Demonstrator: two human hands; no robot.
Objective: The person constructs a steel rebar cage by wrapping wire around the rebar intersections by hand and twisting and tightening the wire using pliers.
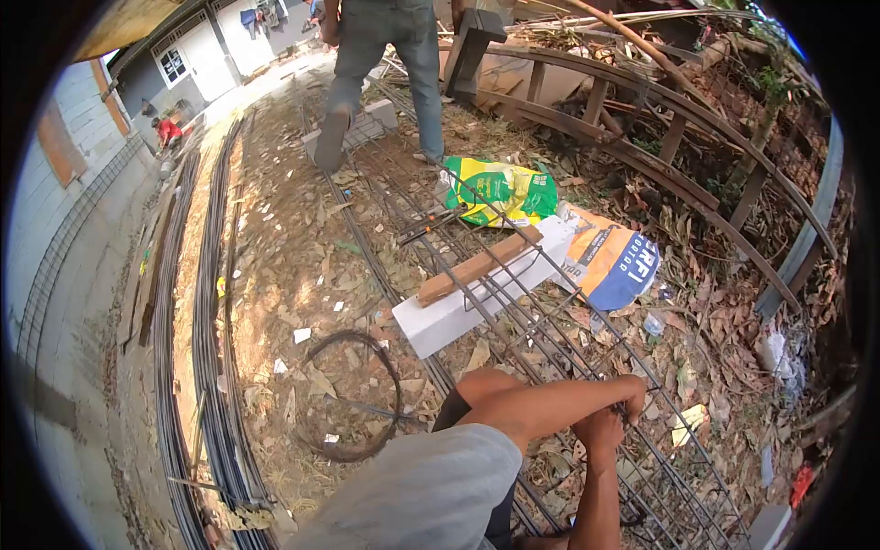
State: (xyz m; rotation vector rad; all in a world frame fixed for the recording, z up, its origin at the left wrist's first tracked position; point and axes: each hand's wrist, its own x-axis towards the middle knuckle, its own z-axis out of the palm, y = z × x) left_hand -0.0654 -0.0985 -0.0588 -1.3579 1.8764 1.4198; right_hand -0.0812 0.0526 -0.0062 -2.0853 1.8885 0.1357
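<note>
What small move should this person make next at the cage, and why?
Probably steady the cage with the left hand while the right works at the same spot. Both hands are close together at its bars, and the cage spans a white block, off the ground there. What the fingers grip is hidden.

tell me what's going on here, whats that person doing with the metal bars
The camera wearer has the left hand and right hand close together at a long cage of thin metal bars; whatever their fingers grip is too small to tell. The cage passes over a pale block with a wooden piece on top. Another person stands near its far end, and a wire coil lies on the ground.
</note>
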